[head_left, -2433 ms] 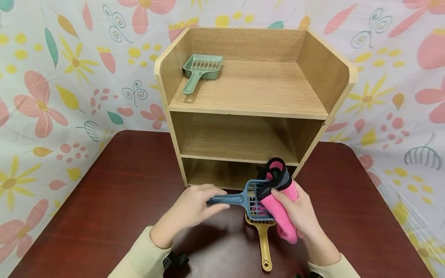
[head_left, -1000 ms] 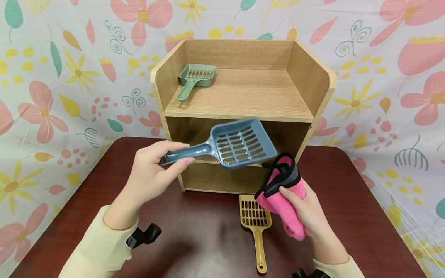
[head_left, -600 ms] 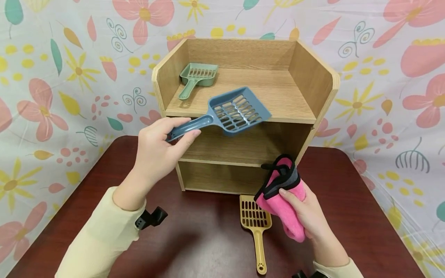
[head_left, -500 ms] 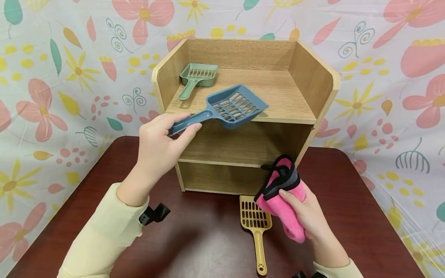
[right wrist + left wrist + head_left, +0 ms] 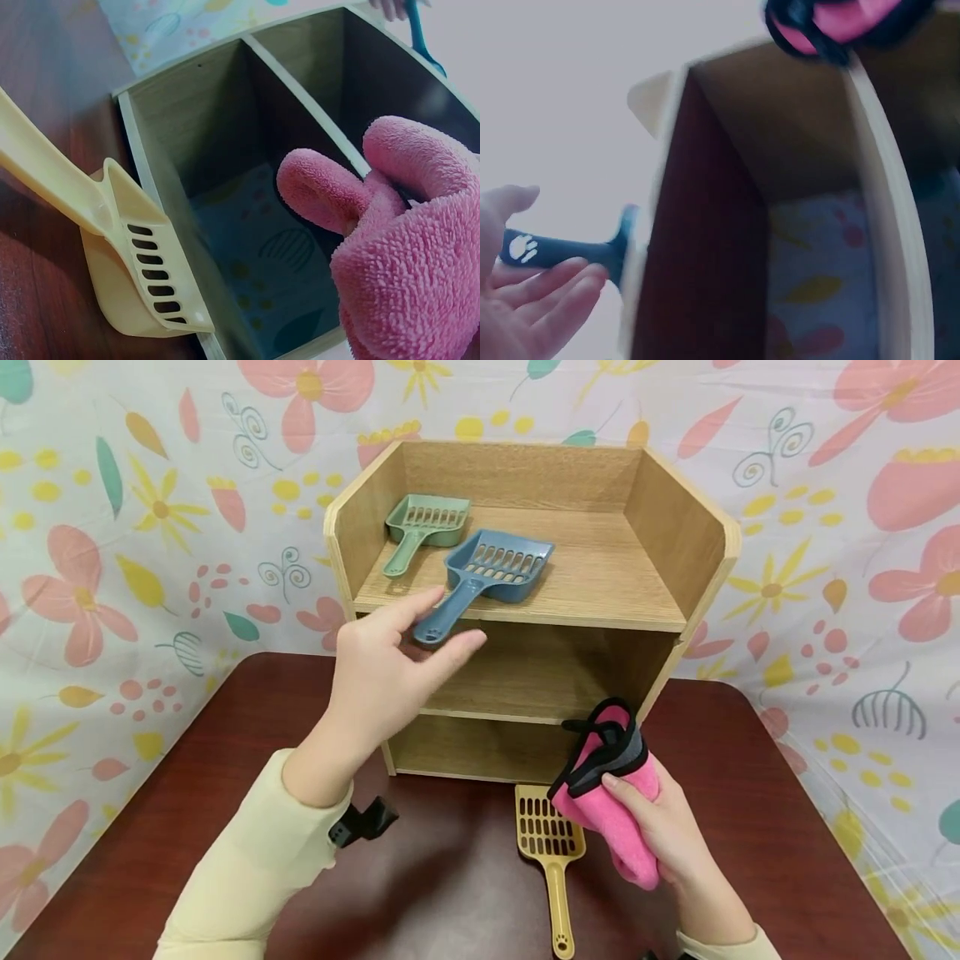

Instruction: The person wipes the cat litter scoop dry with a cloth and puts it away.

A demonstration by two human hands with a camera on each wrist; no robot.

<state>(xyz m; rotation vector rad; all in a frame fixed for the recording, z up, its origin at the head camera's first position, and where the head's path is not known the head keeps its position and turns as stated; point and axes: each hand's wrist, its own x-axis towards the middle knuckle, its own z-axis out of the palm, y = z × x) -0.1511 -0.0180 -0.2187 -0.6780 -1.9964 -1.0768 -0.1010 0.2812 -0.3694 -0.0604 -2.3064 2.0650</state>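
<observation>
cream-sleeved left hand (image 5: pixel 386 664), thumb and fingers apart about the handle (image 5: pixel 447 612) of the blue scoop (image 5: pixel 480 581), which lies on the top shelf (image 5: pixel 600 560), handle overhanging; the right hand (image 5: pixel 667 827) grips a pink cloth (image 5: pixel 615 827). apparent step: setting down the scoop; next move calls for withdrawing without nudging it.

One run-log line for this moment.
left hand: loose at handle of blue scoop; right hand: holds pink cloth; blue scoop: head over top shelf, handle past edge; green scoop: on top shelf; yellow scoop: on table
</observation>
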